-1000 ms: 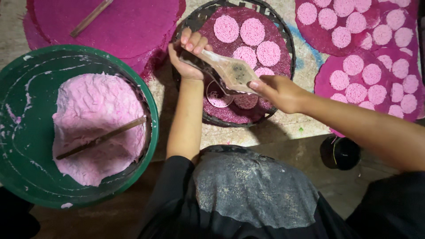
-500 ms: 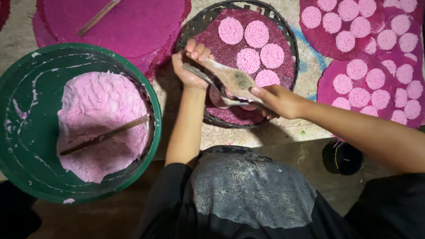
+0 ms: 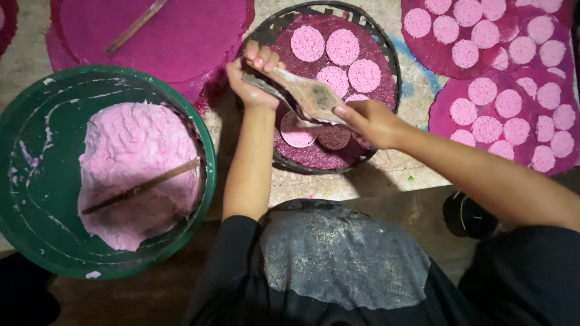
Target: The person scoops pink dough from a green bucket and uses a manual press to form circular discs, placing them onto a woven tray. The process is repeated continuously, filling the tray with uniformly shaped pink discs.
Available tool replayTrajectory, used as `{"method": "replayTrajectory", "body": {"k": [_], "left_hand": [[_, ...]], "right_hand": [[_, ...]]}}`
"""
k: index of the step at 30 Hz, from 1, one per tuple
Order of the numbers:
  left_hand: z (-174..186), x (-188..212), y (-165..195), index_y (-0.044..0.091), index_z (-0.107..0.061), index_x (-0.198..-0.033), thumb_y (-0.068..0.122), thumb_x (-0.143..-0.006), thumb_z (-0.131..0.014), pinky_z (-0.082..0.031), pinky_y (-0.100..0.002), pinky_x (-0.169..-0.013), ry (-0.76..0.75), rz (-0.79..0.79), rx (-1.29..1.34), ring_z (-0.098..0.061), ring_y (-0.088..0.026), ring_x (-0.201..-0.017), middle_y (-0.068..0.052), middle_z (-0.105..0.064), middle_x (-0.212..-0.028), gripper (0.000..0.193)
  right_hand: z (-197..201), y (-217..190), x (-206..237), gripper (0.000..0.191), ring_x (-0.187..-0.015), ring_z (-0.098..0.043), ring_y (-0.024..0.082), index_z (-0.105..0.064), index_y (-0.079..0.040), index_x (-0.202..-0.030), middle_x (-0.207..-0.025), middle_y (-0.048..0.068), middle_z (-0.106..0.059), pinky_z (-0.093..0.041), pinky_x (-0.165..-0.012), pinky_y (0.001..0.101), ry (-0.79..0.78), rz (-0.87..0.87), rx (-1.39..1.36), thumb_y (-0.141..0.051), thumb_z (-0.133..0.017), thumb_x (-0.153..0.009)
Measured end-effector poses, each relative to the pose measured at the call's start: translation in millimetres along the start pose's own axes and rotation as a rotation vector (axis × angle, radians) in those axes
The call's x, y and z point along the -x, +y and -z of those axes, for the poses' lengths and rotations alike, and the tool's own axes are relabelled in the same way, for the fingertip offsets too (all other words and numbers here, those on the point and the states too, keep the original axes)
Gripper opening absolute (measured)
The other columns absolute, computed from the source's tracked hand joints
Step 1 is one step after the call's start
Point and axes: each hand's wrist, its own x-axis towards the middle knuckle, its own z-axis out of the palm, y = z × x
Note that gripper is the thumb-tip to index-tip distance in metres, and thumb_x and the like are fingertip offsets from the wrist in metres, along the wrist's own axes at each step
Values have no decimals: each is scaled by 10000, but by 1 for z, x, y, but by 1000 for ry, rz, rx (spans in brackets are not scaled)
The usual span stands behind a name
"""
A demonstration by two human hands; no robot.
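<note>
Packages: none in view.
Labels: none in view.
Signs: none in view.
Screens: none in view.
</note>
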Motion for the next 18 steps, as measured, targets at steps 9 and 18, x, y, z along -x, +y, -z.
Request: {"method": "replayTrajectory", "body": {"k": [9,18], "left_hand": [[-43,58,34,3,-590,-1333,368,-1161,-482,-541,-411,-976,505,202,-871,-631,-279,-1099,-205,-606,-1243,418],[-63,109,-4,167,-215,-1584,234,-661,-939,-229,-541,-1205,-103,700,-2169,-315,-353,-1446,-150,-405,-1554,1175]], "right_hand": [[-38,47,19,782,-962,-597,118,-568,42,-1290,-1062,47,-645,-517,-829,313,153,688,-456,-686,-451,-1030],[-44,85,51,922,-806,-559,159,-518,23,-1323,-1063,66,-584,-459,-677,312,508,658,-830,-821,-433,-962]]}}
